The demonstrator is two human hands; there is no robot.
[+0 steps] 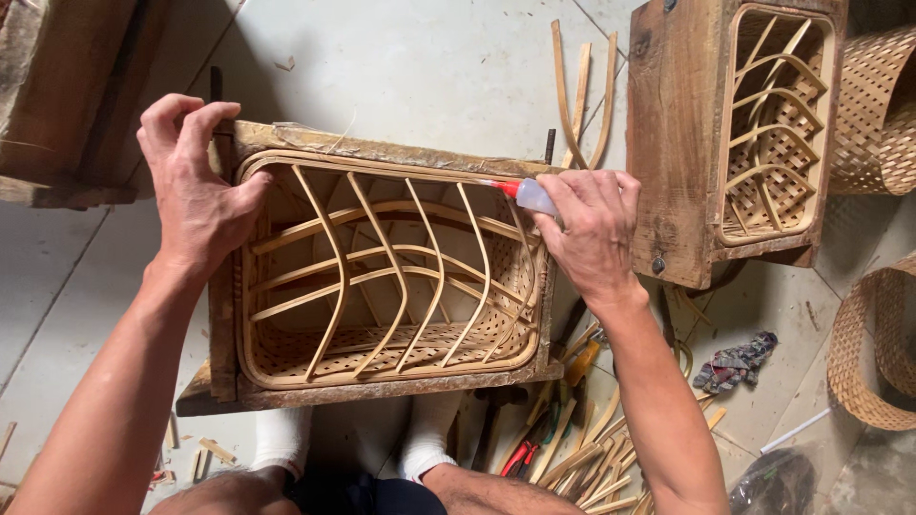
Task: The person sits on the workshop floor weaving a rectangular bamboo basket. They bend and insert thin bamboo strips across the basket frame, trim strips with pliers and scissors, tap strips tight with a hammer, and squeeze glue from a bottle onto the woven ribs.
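Knees and white socks (282, 441) sit bottom centre; left hand (196, 186) clamps the wooden mould (382, 389) steady, while right hand (593, 229) pinches the glue bottle (530, 195), best squeezed sparingly along the basket rim (382, 169).

The small clear glue bottle with a red nozzle (528, 195) is mostly hidden inside the right hand (593, 234). The round woven bamboo basket (873, 348) is cut off by the right edge.

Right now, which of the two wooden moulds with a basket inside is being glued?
The big mould between both hands: the right hand points a red-tipped glue bottle at its rim. The other mould stands untouched.
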